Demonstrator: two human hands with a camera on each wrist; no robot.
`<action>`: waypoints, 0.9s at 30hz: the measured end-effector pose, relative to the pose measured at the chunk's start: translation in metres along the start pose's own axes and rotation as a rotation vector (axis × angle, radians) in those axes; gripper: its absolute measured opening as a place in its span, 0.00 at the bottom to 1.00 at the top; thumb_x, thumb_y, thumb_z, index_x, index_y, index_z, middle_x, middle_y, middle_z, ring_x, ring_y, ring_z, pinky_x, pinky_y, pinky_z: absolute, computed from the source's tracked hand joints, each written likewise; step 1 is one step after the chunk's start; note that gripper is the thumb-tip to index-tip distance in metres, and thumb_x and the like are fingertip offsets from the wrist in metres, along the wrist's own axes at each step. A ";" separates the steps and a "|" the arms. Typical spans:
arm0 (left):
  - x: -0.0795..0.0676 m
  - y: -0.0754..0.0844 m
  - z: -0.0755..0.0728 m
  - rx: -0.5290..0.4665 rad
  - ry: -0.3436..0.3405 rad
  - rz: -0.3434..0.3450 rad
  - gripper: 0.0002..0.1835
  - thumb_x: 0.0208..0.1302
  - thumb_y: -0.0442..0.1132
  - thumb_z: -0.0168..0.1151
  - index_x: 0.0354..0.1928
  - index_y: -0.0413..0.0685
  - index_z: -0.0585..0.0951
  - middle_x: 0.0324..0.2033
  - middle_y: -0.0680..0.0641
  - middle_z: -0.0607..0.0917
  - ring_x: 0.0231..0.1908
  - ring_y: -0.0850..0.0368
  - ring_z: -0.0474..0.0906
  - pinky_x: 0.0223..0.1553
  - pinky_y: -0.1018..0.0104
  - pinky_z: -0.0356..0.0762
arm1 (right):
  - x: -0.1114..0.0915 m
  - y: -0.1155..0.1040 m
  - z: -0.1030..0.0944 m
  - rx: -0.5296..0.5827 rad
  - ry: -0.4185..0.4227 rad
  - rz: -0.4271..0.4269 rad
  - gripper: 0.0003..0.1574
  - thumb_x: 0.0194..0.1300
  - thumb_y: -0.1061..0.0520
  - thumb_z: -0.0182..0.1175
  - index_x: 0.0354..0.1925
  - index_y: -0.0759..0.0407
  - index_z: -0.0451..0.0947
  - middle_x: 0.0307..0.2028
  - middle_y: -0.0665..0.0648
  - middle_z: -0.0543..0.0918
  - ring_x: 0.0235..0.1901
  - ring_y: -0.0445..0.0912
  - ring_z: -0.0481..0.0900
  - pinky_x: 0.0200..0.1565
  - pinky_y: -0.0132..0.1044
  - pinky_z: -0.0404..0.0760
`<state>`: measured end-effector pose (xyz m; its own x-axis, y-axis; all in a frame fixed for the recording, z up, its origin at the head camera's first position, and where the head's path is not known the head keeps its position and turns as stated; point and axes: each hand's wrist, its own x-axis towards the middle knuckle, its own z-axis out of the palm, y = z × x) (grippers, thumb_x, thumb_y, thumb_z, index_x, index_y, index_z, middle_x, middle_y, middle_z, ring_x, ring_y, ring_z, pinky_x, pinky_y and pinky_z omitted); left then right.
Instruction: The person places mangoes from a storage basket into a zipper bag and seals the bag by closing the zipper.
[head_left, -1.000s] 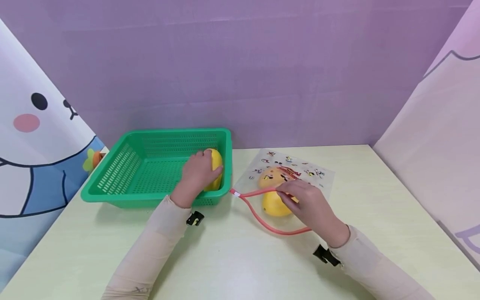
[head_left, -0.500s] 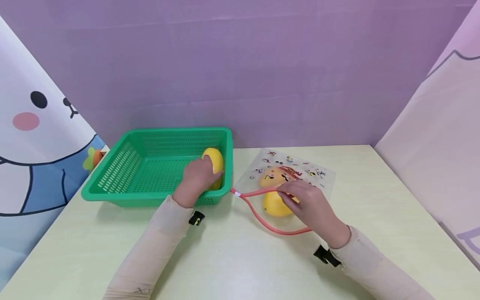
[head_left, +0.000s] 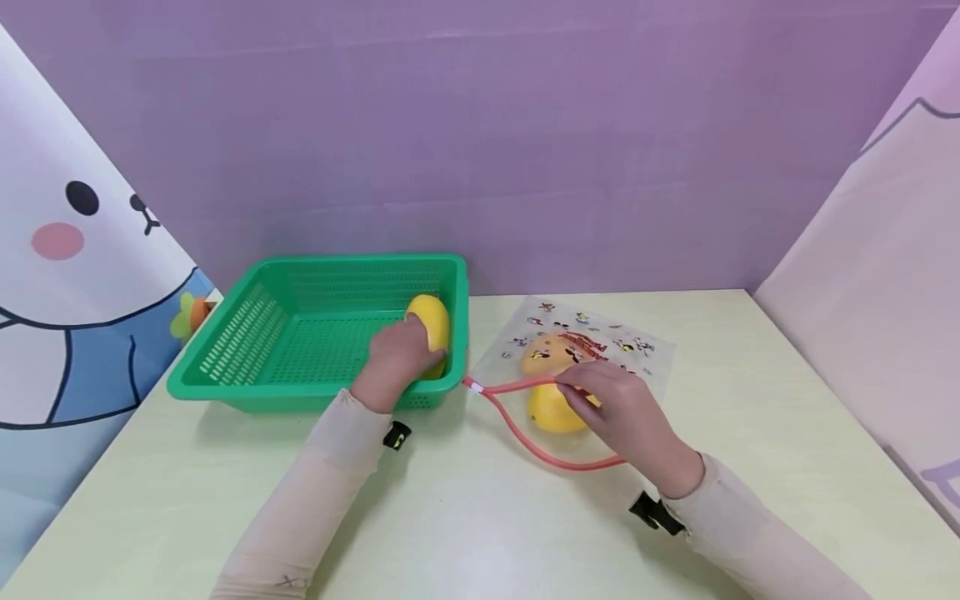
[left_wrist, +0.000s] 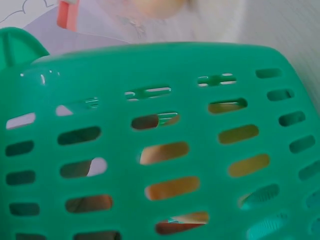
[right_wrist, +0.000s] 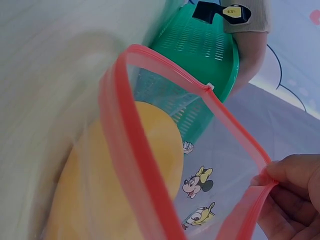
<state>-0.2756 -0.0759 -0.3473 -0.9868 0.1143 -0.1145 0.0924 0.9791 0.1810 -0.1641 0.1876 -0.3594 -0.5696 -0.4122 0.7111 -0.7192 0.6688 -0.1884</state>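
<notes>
My left hand [head_left: 397,354] reaches into the green basket [head_left: 322,390] and grips a yellow mango [head_left: 431,315] lying along its right wall. In the left wrist view, the slotted wall of the basket [left_wrist: 170,60] hides most of that hand. On the table lies a clear zip bag [head_left: 498,350] with cartoon prints and a red zip edge [head_left: 570,465]. My right hand [head_left: 622,408] pinches the upper lip of this edge, so the mouth gapes. Inside show a yellow mango [head_left: 551,410] and, behind it, a paler orange-yellow fruit [head_left: 542,354]. In the right wrist view, thumb and fingertips hold the red strip [right_wrist: 232,125].
The basket's right wall stands close to the bag's mouth corner, between the two hands. A purple cloth [head_left: 600,167] rises behind the pale table [head_left: 480,533]. Printed cloth panels flank it, one on the left [head_left: 97,292] and one on the right [head_left: 885,275].
The left fingers have slid from over the mango's far end down its left side, uncovering more of that end. My right hand stays on the bag's edge.
</notes>
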 end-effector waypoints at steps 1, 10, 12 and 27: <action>0.000 0.000 0.000 0.000 0.000 0.000 0.42 0.61 0.56 0.58 0.61 0.26 0.60 0.30 0.40 0.78 0.32 0.46 0.76 0.34 0.55 0.77 | 0.000 0.000 0.000 -0.001 0.000 0.000 0.16 0.42 0.71 0.73 0.34 0.63 0.83 0.31 0.54 0.86 0.34 0.47 0.83 0.34 0.37 0.83; -0.001 0.001 0.003 0.004 -0.031 -0.020 0.50 0.60 0.56 0.59 0.68 0.25 0.49 0.35 0.38 0.80 0.35 0.45 0.77 0.39 0.52 0.77 | -0.001 0.000 0.000 0.004 -0.002 0.001 0.16 0.42 0.71 0.72 0.34 0.63 0.83 0.32 0.54 0.86 0.34 0.47 0.83 0.34 0.37 0.83; -0.001 0.001 0.003 -0.003 -0.033 -0.022 0.50 0.60 0.56 0.60 0.68 0.25 0.48 0.34 0.37 0.80 0.35 0.45 0.77 0.39 0.52 0.77 | -0.001 0.000 0.000 0.004 -0.001 0.000 0.16 0.42 0.71 0.72 0.34 0.63 0.83 0.32 0.54 0.86 0.34 0.47 0.83 0.33 0.36 0.83; -0.002 0.000 0.000 0.019 -0.036 0.008 0.48 0.59 0.50 0.61 0.68 0.25 0.49 0.37 0.36 0.80 0.37 0.44 0.78 0.39 0.52 0.78 | -0.001 0.002 0.000 0.001 -0.010 0.017 0.15 0.43 0.70 0.72 0.34 0.63 0.84 0.32 0.54 0.86 0.34 0.47 0.83 0.34 0.36 0.83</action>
<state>-0.2739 -0.0757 -0.3468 -0.9807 0.1274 -0.1483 0.1027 0.9811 0.1637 -0.1650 0.1889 -0.3606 -0.5853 -0.4071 0.7012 -0.7101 0.6748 -0.2010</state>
